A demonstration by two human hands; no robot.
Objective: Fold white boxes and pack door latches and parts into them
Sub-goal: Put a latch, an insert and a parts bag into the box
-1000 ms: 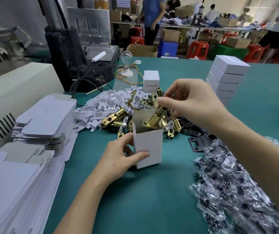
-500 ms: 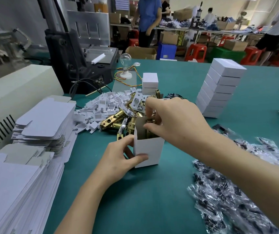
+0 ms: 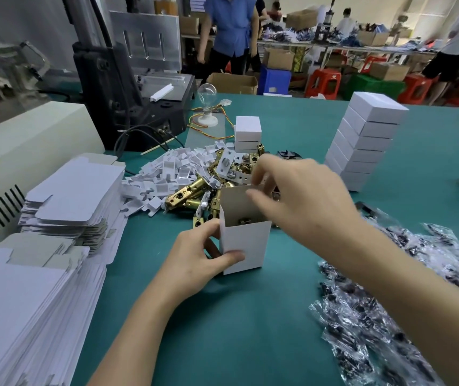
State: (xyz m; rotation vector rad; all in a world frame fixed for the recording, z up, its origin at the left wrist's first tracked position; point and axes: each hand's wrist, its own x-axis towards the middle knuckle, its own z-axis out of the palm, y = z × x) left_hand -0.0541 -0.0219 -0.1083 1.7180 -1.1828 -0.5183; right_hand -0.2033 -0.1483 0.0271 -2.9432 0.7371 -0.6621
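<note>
Near left: stack of flat box blanks [image 3: 28, 302], a second stack [image 3: 75, 196] just behind it. Near right: heap of clear plastic parts bags [image 3: 375, 316] on the green table [image 3: 236, 330].

Centre: white box [image 3: 246, 246] stands upright on the table, top flaps open, a brass part showing inside. Left hand [image 3: 195, 260] grips its left side, thumb across the front face, fingers wrapped behind. Right hand [image 3: 300, 201] hovers over the open top, fingers curled downward and blurred; cannot tell whether they pinch anything.

Just behind the box: pile of brass door latches [image 3: 189, 190], with a spread of small white card inserts [image 3: 167, 174] to its left.

Farther: short stack of closed white boxes [image 3: 248, 132] behind the latches; tall leaning stack of closed boxes [image 3: 367, 143] to the right. Far left: black machine [image 3: 128, 87], a light bulb [image 3: 207, 91] beside it.
</note>
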